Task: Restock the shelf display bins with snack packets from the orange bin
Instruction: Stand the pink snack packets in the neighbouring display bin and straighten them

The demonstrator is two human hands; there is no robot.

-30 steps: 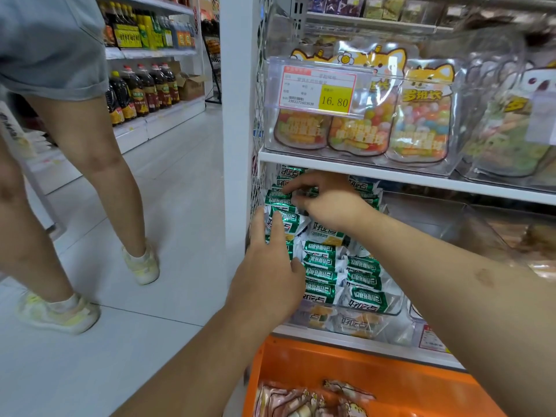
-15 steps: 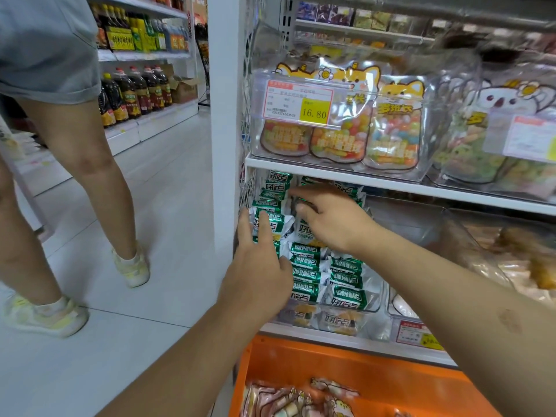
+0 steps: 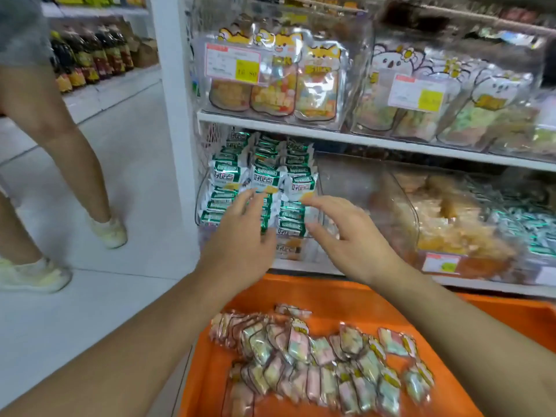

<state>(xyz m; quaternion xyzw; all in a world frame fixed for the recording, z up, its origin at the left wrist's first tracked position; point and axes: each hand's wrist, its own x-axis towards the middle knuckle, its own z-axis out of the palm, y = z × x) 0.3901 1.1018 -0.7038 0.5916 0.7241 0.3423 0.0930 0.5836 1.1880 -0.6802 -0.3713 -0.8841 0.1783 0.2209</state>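
A clear display bin (image 3: pixel 319 188) on the lower shelf holds stacked green-and-white snack packets (image 3: pixel 264 173). My left hand (image 3: pixel 240 245) hovers in front of the bin, fingers straight, tips near the front packets. My right hand (image 3: pixel 346 236) is beside it, fingers spread and relaxed, holding nothing. Below both hands the orange bin (image 3: pixel 331 293) holds several small pastel snack packets (image 3: pixel 316 356) lying in rows.
A clear bin (image 3: pixel 403 212) to the right holds orange-brown snacks. The upper shelf (image 3: pixel 331 136) carries bins of cartoon-printed candy bags (image 3: pixel 276 82). A white upright post (image 3: pixel 171 100) borders the shelf. A person's legs (image 3: pixel 60 139) stand on the aisle floor at left.
Both hands have drawn back out of the green-packet bin toward me and now hover open in front of it. The view has tilted down, showing more of the orange bin.
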